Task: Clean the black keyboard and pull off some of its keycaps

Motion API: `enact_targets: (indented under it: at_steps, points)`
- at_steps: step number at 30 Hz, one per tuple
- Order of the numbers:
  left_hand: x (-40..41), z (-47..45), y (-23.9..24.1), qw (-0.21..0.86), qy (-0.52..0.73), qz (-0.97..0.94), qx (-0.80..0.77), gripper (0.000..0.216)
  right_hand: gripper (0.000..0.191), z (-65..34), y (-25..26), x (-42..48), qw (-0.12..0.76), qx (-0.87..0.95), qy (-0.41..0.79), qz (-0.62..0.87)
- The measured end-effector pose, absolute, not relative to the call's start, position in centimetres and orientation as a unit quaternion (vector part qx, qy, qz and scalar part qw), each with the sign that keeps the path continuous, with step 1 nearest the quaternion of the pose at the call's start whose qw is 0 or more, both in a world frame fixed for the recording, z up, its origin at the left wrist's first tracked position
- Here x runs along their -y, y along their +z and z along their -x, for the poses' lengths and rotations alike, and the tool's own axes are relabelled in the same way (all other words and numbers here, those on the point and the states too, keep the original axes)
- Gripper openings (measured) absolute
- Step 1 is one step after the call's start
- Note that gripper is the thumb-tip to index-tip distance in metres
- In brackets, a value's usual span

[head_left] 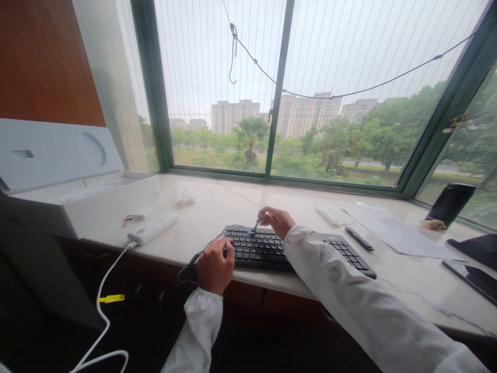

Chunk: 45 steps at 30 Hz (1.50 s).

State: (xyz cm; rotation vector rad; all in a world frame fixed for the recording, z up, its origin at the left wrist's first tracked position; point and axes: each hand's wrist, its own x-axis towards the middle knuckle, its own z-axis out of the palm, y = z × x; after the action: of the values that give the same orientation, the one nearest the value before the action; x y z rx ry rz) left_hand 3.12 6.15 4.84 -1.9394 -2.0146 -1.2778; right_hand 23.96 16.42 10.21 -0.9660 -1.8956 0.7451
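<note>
A black keyboard [272,248] lies on the pale marble window ledge [217,212], its near edge at the ledge's front. My left hand [214,267] is closed around the keyboard's left end, holding it. My right hand [276,221] pinches a small grey tool, perhaps a brush [256,225], whose tip rests on the upper rows of keys. Both arms wear white sleeves.
A white power bank [152,228] with a white cable lies left of the keyboard, beside an open white box [89,199]. Right of the keyboard lie a dark pen-like object [359,239], papers [399,233], a propped phone [450,203] and a dark device [471,274]. Large windows stand behind.
</note>
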Motion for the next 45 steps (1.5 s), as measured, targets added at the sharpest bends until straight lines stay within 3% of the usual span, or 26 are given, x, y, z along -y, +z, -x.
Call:
enact_targets:
  at_steps: [21,45]
  points:
    - [-6.1,-3.1,4.8,0.036,-0.420,0.633,0.649,0.027,0.031,-26.0,11.3,-16.1,0.389,0.790,0.249,0.403]
    - [-6.3,-3.1,4.8,0.035,-0.422,0.623,0.658,0.025,0.043,-34.2,12.2,-14.3,0.363,0.777,0.231,0.460]
